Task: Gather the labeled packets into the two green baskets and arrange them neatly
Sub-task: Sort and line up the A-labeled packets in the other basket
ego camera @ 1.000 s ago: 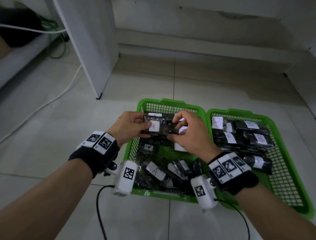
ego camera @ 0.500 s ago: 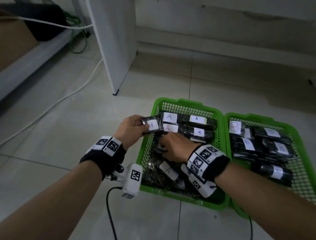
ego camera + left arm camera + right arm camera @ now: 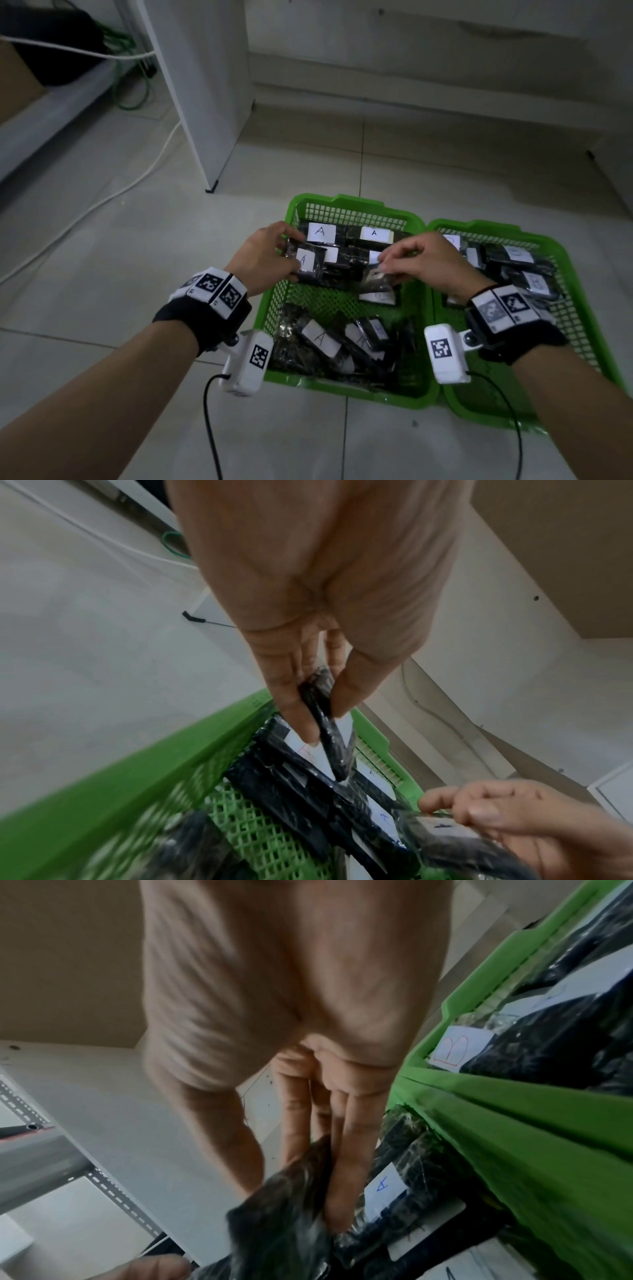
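Two green baskets sit side by side on the floor. The left basket (image 3: 342, 205) holds black packets labeled A: a neat row at its far end (image 3: 373, 234) and a loose heap at its near end (image 3: 325, 339). The right basket (image 3: 582, 274) holds packets labeled B (image 3: 534, 284). My left hand (image 3: 270, 253) pinches an A packet (image 3: 308, 263) (image 3: 325, 723) over the left basket's far left corner. My right hand (image 3: 421, 260) holds another black packet (image 3: 376, 279) (image 3: 284, 1204) between thumb and fingers above the middle of that basket.
A white cabinet panel (image 3: 202, 85) stands on the tiled floor beyond the baskets to the left. A white cable (image 3: 113, 195) runs across the floor at left, near green cables (image 3: 130, 89). Wrist camera cords (image 3: 209, 428) hang under both arms.
My right hand has come up out of the left basket's middle holding a packet. My left hand has kept its A packet and stays at the far left corner.
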A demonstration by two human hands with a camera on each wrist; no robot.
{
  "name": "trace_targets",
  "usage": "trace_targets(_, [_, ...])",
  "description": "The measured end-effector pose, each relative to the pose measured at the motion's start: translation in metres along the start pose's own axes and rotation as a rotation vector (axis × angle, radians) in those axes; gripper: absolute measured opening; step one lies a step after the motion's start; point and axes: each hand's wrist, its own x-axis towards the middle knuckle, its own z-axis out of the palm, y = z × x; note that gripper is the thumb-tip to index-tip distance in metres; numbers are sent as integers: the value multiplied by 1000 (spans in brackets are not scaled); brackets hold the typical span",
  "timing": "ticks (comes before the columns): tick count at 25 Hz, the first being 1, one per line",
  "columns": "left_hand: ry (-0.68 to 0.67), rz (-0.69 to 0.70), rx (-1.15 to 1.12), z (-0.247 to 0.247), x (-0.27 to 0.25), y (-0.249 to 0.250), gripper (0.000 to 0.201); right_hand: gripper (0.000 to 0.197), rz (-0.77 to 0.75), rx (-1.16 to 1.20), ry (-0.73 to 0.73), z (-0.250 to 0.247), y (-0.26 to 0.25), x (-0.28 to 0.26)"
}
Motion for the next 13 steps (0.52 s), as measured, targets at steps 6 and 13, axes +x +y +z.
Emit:
trace_targets(6, [35, 168, 274, 2, 22, 12, 64, 46, 12, 7, 152, -9, 15, -3])
trace_targets(13, [132, 281, 771, 7, 81, 19, 61, 24, 52, 327, 82, -27, 19, -3])
